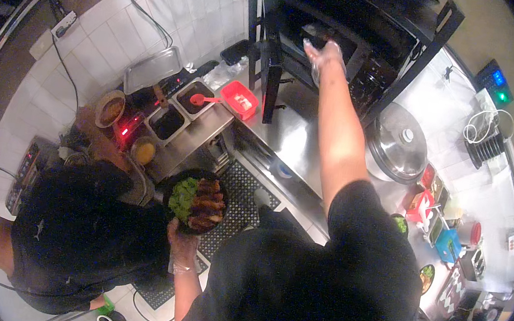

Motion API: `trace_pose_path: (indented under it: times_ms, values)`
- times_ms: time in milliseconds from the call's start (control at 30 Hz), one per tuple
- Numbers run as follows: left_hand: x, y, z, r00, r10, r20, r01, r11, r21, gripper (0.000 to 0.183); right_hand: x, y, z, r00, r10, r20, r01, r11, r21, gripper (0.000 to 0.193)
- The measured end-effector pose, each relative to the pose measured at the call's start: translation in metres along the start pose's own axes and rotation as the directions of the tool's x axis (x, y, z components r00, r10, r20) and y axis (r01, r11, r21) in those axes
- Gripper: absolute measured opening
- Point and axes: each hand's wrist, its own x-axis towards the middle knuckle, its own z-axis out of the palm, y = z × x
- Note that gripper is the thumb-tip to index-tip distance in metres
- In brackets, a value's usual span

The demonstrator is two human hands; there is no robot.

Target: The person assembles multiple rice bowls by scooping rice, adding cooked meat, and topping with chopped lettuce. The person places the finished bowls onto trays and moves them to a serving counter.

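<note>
Reach stretched wide, load carried one-handed

Left hand (183, 241), in a clear plastic glove, is grasping the near edge of a round black bowl (194, 174) of green leaves (183, 198) and sliced browned meat (207, 206). Bowl is hanging over a black perforated floor mat (241, 192), low beside the wearer's body.

Right hand (325, 55), gloved alike, is lying inside the front of a black box-shaped appliance (346, 19). Fingers are looking parted; cannot tell whether they are touching or holding anything in the dark.

Co-worker in a black shirt (79, 222) is standing just beside the bowl.

Risks, as judged:
- Tilt. Support is showing at one edge only; a wrist turning under the long right-hand stretch could be spilling leaves and slices onto the mat.
- Bump. Co-worker turning round could be knocking the bowl.
- Heat. Thin glove would be protecting little if the appliance is running hot; cannot tell.
- Knock. Red rectangular plastic tub (239, 99) is sitting near the appliance's left side, on the steel surface (294, 142); a careless elbow could be shoving it.
</note>
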Motion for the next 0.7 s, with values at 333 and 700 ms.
trace_pose_path:
  times_ms: [333,700]
  values:
    - [0.002,-0.003,0.019,0.999,-0.005,0.034,0.001,0.995,0.098,0.075,-0.116,0.047,-0.002,0.969,-0.156,0.191,0.146,0.987,0.067,0.042]
    - [0.012,-0.023,0.018,0.979,-0.193,0.066,0.184,0.976,0.121,0.077,-0.386,0.131,-0.323,0.795,0.360,-0.487,-0.199,0.915,0.352,0.046]
